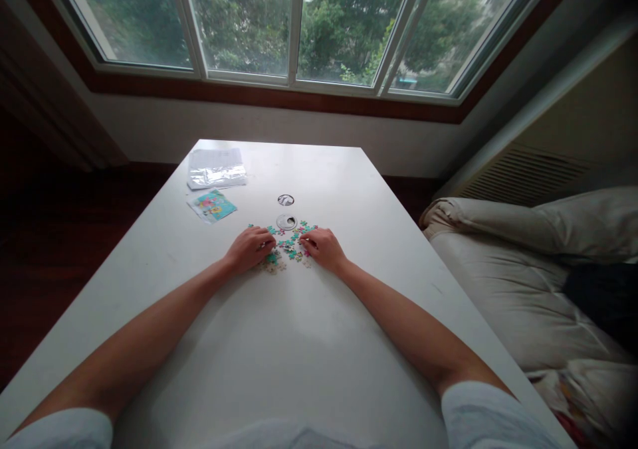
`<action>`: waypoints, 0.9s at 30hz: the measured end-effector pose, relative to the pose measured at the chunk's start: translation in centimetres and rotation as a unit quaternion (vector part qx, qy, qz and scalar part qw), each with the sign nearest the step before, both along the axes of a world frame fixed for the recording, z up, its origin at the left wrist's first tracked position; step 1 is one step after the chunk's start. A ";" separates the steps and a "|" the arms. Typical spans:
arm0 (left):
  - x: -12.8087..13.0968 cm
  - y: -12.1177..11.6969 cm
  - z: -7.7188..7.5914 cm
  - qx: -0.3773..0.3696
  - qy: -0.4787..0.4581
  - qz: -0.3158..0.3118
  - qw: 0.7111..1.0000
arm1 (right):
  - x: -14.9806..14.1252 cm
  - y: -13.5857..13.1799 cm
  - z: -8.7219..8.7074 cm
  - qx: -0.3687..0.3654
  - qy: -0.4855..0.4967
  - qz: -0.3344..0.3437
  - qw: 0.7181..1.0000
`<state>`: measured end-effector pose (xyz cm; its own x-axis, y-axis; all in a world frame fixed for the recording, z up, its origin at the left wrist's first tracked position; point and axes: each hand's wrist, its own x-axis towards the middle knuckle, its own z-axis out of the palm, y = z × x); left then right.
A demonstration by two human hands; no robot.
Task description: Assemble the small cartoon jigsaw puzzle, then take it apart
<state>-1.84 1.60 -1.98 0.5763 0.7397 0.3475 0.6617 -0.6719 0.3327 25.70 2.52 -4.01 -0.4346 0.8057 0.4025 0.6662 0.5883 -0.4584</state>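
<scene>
Small jigsaw pieces (pixel 288 244), mostly turquoise with some pink and pale ones, lie in a loose heap on the white table (pixel 294 343). At the heap's left edge rests my left hand (pixel 250 248), its fingers curled together and touching the pieces. My right hand (pixel 325 247) is on the opposite side, thumb and fingers drawn together at the heap's right edge. Whatever either hand grips is too small to make out. Just beyond the pieces is a round disc with a clear rim (pixel 286 222), and behind it a smaller round disc (pixel 286 200).
Farther left on the table are a turquoise picture card (pixel 213 205) and a clear plastic bag with paper (pixel 216 168). A beige sofa (pixel 498 296) stands along the right side. Past the table's far edge is a wall with a window (pixel 244 24).
</scene>
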 end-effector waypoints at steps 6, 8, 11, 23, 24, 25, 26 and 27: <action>-0.8 0.7 -0.7 0.012 0.006 0.090 0.996 | -0.2 -0.9 0.9 0.022 -0.026 0.041 0.999; -0.8 0.6 -0.6 0.018 -0.001 0.106 0.994 | -0.4 -1.2 1.3 0.037 -0.048 0.076 0.995; -0.5 0.3 -0.4 0.022 -0.008 0.093 0.995 | -0.7 -1.5 1.3 0.058 -0.079 0.089 0.991; 0.8 -0.7 0.2 0.023 0.021 -0.040 0.999 | -1.5 -1.8 1.1 0.056 -0.110 0.051 0.991; 0.7 -0.6 0.2 0.024 0.019 -0.037 0.999 | -1.5 -1.8 1.2 0.061 -0.113 0.048 0.991; 0.6 -0.6 0.1 0.025 0.017 -0.034 0.999 | -1.5 -1.8 1.2 0.067 -0.118 0.046 0.990; 0.6 -0.6 0.2 0.025 0.014 -0.031 0.999 | -1.6 -1.9 1.3 0.073 -0.123 0.043 0.989; 0.6 -0.6 0.2 0.025 0.012 -0.028 0.999 | -1.5 -1.9 1.4 0.080 -0.126 0.039 0.988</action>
<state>-1.25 1.01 -1.78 0.6251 0.6875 0.3695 0.6293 -0.7240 0.2825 24.15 0.64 -2.66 -0.5959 0.7003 0.3929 0.6967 0.6942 -0.1807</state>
